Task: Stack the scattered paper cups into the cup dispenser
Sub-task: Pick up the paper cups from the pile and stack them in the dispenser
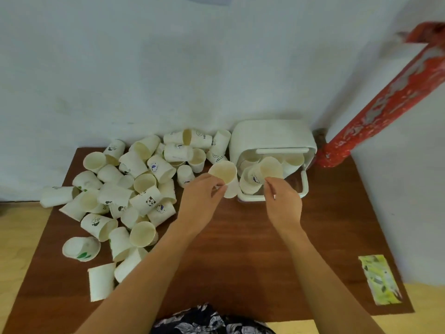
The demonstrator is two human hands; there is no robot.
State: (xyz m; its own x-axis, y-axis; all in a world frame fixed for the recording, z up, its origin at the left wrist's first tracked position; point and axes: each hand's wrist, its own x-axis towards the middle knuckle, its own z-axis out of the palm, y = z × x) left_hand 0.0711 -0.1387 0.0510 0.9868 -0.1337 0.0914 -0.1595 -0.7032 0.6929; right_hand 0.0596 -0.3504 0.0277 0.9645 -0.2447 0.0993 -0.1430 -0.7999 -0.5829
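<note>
- Both hands are working just in front of the cup dispenser (273, 138), seen from the head camera looking down on a brown table (240, 249)
- Left hand (201, 196) is pinching a paper cup (225, 177) by its side, fingers curled round it, with the open mouth tilting up towards the camera; this cup is touching the left front corner of the dispenser
- Right hand (284, 201) is gripping a second cup (271, 168) from below with curled fingers, holding it over the dispenser's open tray, where more cups (250, 183) are lying nested on their sides
- Dispenser is sitting at the far edge of the table against a pale wall (168, 68), its white lid tipped back
- Loose cups (134, 186) are lying in a scattered pile across the left half of the table, some upright, most on their sides, a few hanging over the left edge
- Yellow-green packet (379, 279) is lying flat near the table's right front corner, well apart from the hands
- Red post (385, 102) is leaning beside the dispenser on the right
</note>
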